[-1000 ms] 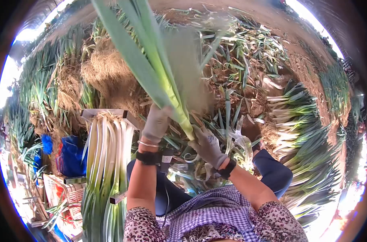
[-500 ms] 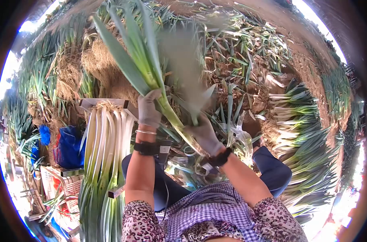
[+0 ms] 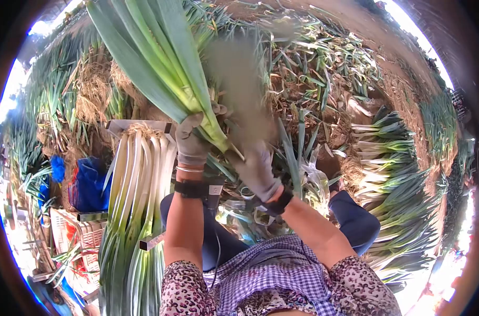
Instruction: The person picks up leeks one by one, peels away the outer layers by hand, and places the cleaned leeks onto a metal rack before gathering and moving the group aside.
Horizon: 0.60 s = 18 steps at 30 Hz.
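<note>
Left hand (image 3: pixel 191 142), gloved, is closed around a leek (image 3: pixel 188 95), its leaves pointing forward-left. Right hand (image 3: pixel 258 171), gloved, is at the lower end; blur obscures its grip. Largest group: leek row (image 3: pixel 395 192), right side. Next: leek bundle (image 3: pixel 139 184) in a metal frame (image 3: pixel 167 128), left side. Apparent step: handling the lower end. Continuing requires a firm left-hand hold.
</note>
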### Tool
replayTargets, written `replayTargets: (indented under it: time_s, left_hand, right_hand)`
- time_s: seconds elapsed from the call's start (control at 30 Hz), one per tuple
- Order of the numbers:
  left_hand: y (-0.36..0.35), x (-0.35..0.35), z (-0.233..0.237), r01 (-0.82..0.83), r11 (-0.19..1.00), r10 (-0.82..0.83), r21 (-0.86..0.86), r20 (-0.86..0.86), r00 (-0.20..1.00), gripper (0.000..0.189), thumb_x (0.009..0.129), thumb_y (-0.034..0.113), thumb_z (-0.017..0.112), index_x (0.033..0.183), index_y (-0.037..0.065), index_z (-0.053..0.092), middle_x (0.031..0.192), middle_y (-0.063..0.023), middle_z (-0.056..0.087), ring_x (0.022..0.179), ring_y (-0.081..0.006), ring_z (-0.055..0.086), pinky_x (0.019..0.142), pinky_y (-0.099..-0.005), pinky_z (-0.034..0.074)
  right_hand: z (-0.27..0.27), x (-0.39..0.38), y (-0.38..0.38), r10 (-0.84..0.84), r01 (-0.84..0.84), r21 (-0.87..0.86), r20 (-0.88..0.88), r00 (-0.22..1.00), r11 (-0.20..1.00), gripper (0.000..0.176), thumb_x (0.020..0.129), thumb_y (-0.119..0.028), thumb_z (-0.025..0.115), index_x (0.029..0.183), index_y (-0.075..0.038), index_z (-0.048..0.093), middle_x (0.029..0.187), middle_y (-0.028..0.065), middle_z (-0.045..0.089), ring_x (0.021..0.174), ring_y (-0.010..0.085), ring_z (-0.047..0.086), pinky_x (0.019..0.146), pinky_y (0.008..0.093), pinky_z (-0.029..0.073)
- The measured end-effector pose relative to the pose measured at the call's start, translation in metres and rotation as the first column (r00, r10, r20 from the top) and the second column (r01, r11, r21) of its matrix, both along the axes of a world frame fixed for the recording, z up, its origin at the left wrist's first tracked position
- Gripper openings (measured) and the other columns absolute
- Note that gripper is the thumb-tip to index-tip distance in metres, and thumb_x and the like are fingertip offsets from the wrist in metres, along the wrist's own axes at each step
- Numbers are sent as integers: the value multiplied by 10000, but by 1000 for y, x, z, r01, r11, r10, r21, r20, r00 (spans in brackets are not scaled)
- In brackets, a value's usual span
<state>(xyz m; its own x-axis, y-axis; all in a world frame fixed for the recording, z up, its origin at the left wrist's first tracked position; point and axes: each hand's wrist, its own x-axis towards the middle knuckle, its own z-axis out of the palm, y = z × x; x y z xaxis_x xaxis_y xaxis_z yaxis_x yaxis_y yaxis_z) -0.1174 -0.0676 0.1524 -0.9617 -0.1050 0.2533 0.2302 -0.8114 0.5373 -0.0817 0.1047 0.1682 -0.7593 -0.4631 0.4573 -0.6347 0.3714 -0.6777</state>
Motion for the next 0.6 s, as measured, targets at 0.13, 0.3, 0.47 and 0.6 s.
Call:
replayTargets:
  time_s: [0.13, 0.3, 0.47, 0.6]
  left_hand:
    - [-5, 4, 16, 19, 997, -14, 71, -64, 998, 608, 739, 220, 634, 1276, -9, 465, 929, -120, 595, 944, -297, 600, 984, -564, 437]
    - [1, 4, 14, 114, 989, -95, 95, -183, 979, 697, 729, 252, 655, 1331, -3, 414, 858, -98, 565, 828, -257, 561, 906, -530, 470]
    - [-9, 8, 5, 101, 994, -93, 41, -162, 982, 696, 719, 290, 669, 1299, -27, 452, 767, -91, 547, 688, -249, 535, 855, -511, 497]
    - [-8, 10, 1, 124, 992, -122, 9, -124, 985, 696, 713, 308, 671, 1287, -40, 489, 746, -109, 566, 655, -270, 562, 778, -482, 533]
  right_hand:
    - [-14, 15, 3, 107, -107, 58, 5, 994, 993, 213, 761, -71, 689, 972, -82, 664, 874, 87, 628, 852, 236, 606, 788, 374, 468]
    - [24, -22, -4, -7, 94, -149, 498, 867, 984, 212, 766, -119, 688, 949, -11, 692, 798, 78, 668, 700, 160, 618, 675, 312, 492]
    - [20, -36, -13, 187, -84, -190, 628, 756, 978, 207, 805, -147, 647, 912, 24, 694, 757, 75, 683, 706, 111, 620, 678, 256, 489]
    - [-14, -27, -2, 131, -68, -118, 694, 708, 991, 236, 817, -157, 646, 942, 39, 685, 814, 63, 690, 744, 97, 616, 703, 251, 488]
